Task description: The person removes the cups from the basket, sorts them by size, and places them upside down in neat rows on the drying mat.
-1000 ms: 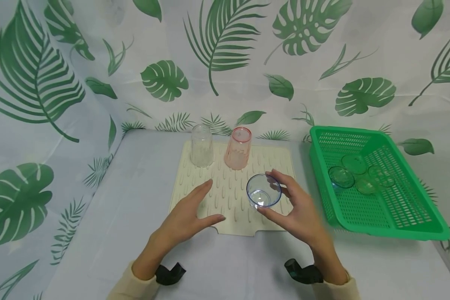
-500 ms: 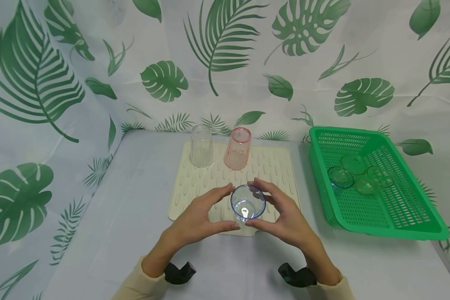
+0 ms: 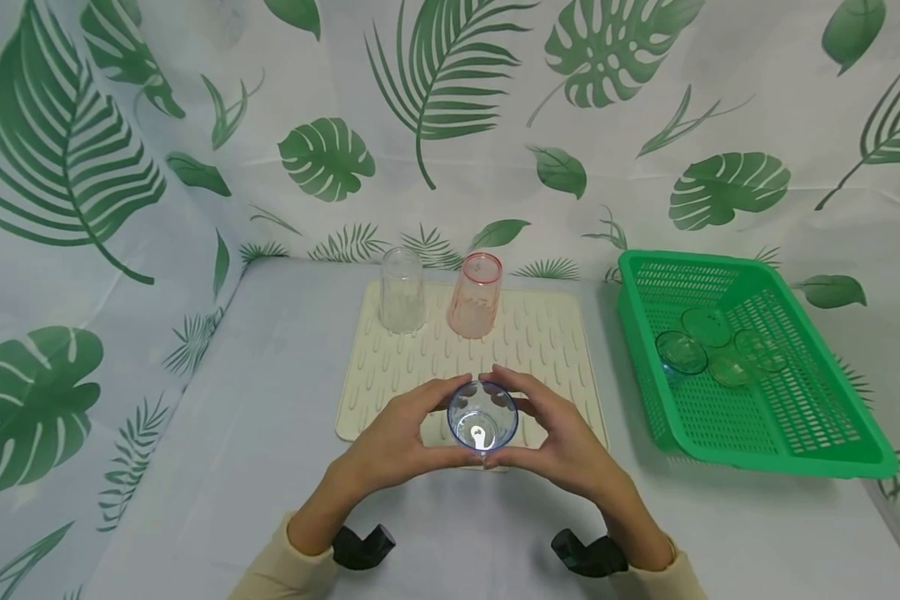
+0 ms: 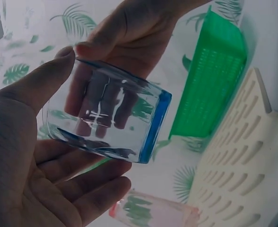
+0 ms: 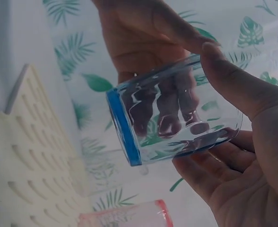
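A clear glass (image 3: 483,417) with a blue rim is held mouth up above the front of a cream drying mat (image 3: 525,333). My left hand (image 3: 397,433) holds its left side, thumb at the front and fingers behind. From the right, my right hand (image 3: 570,442) grips the same glass, the two thumbs nearly meeting. Its thick blue base (image 4: 156,127) shows in the left wrist view, pointing towards the mat. Farther back on the mat stand a colourless glass (image 3: 402,292) and a pink glass (image 3: 476,296), the pink one narrower end up.
A green plastic basket (image 3: 780,462) with several glasses (image 3: 682,353) in it stands on the right. A leaf-patterned cloth (image 3: 495,125) hangs behind the white table surface (image 3: 270,350). Each wrist carries a black camera mount (image 3: 363,547).
My right hand has brought the blue-rimmed glass left and nearer to me. The left hand has moved right, from apart to holding the glass's other side.
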Available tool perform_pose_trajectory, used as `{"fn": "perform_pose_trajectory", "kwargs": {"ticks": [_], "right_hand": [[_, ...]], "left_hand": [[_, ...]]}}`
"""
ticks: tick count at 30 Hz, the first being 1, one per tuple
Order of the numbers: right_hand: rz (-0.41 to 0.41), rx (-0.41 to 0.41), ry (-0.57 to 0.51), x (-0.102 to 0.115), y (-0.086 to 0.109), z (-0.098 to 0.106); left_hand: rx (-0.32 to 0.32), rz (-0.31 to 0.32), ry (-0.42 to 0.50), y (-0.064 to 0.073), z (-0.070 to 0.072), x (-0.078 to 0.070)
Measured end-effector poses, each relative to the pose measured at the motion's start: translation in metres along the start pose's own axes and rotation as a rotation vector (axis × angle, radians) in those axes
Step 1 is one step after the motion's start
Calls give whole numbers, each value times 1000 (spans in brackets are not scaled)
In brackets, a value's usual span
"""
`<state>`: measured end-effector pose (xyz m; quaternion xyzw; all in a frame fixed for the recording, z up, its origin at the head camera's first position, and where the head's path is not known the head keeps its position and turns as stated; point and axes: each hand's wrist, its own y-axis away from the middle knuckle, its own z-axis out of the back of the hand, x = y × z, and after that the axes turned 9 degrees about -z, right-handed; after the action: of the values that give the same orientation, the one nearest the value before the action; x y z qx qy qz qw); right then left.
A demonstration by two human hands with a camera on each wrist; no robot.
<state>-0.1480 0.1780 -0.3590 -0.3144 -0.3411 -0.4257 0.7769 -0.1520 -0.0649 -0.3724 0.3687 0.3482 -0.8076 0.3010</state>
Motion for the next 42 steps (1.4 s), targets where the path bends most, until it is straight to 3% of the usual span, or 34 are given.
{"fn": "perform_pose_trajectory", "kwargs": {"ticks": [5, 13, 21, 27, 42], "right_hand": [[8, 14, -7, 0, 0, -2], [20, 29, -38, 0, -1, -4], [-96, 136, -60, -11, -7, -12], [-108, 213, -107, -28, -14, -22], [-85, 243, -150, -37, -16, -33]], "left_hand": [[-8, -34, 0, 0, 0, 2], [-71, -108, -8, 0, -1, 5], [-114, -156, -22, -1, 0, 7], [-135, -167, -26, 1, 3, 7], [-153, -162, -45, 2, 4, 8]]}}
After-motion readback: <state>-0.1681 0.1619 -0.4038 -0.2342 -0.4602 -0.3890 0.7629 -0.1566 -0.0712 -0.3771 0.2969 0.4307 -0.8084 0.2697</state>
